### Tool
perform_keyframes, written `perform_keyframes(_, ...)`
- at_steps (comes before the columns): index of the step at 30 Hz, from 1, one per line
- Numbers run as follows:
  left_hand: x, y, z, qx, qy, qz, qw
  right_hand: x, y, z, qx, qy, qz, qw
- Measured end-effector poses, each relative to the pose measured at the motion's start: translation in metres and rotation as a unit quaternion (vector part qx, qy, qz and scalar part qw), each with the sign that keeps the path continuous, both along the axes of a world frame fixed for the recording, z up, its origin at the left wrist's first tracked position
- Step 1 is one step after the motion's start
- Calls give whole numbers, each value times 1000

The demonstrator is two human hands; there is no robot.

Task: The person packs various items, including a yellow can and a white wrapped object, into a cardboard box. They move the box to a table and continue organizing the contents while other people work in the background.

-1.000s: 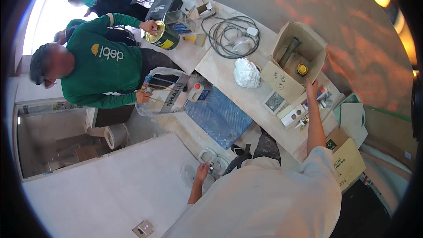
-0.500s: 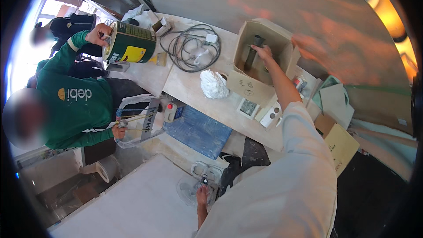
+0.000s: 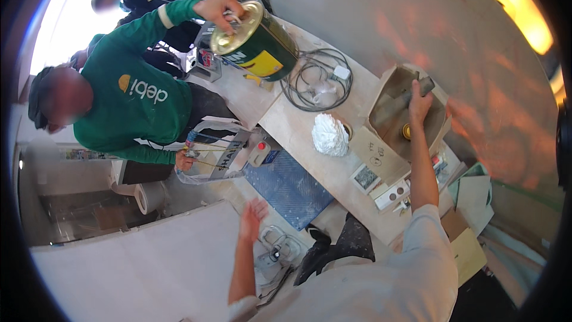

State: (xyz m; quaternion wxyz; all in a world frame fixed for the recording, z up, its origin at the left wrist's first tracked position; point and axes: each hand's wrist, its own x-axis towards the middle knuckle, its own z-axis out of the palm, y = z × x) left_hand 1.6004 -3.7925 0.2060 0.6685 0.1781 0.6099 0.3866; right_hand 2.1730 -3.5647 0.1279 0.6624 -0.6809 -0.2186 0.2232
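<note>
My right hand (image 3: 420, 107) reaches over the open cardboard box (image 3: 381, 149) on the bench and is closed on a dark grey tube (image 3: 426, 86). Part of the tube is hidden by my fingers. A round yellowish piece (image 3: 407, 131) lies inside the box beside my wrist. My left hand (image 3: 254, 216) is raised with fingers apart and nothing in it. Below and beside it on the floor is a white appliance-like thing with a black-tipped part (image 3: 275, 254), which the hand does not touch.
A co-worker in a green top (image 3: 137, 95) holds a large green can (image 3: 274, 48) and a clear bag with cords (image 3: 208, 152). On the bench lie a coiled cable (image 3: 292, 92), a white crumpled heap (image 3: 329, 135) and a white power strip (image 3: 393, 195). A blue mat (image 3: 289, 188) lies below.
My left hand has let go of the black-tipped part and risen, its fingers spreading. My right hand has tipped the dark tube within the box. The co-worker's can has swung toward the bench.
</note>
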Motion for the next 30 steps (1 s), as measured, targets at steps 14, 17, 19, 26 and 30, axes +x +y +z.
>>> perform_keyframes(14,140,375,55,81,-75,-1,994,-173,133,176,59,448,478,753)
perform_keyframes(17,145,365,68,112,-61,-72,989,-178,106,184,9,409,487,772)
perform_keyframes(19,154,349,83,123,-97,-80,984,-169,81,196,75,365,535,758)
perform_keyframes(26,231,295,109,147,-244,-123,951,-114,6,233,87,333,460,818)
perform_keyframes(30,283,273,90,164,-259,-137,942,-72,-39,237,125,335,409,840)
